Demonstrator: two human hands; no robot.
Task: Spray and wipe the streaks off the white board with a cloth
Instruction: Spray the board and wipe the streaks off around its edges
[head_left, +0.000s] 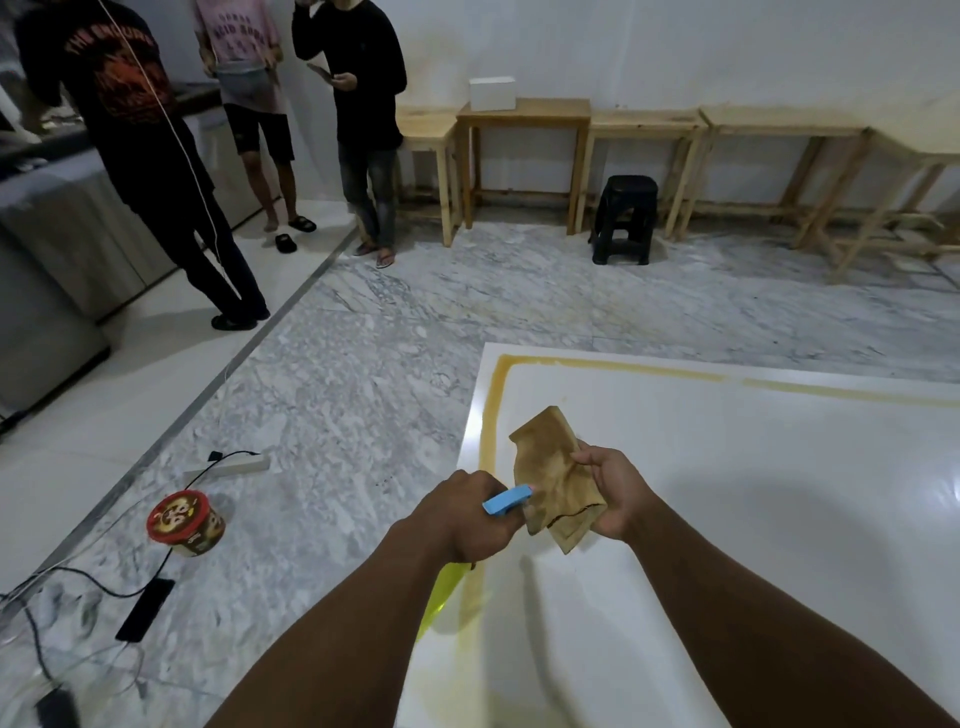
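Note:
A large white board (727, 493) lies flat on the floor, with yellow-brown streaks (488, 415) running along its left and far edges. My left hand (462, 514) grips a spray bottle (441, 592) with a blue head and a yellow-green body, its nozzle pointing at the cloth. My right hand (613, 493) holds a stained tan cloth (553, 478) above the board's left part. The bottle's body is mostly hidden below my left hand.
On the marble floor to the left stand a red-lidded tub (184, 522), a power strip (228, 465), a black phone (145, 608) and cables. Three people (156, 156) stand at the far left. Wooden tables (524, 156) and a black stool (626, 218) line the wall.

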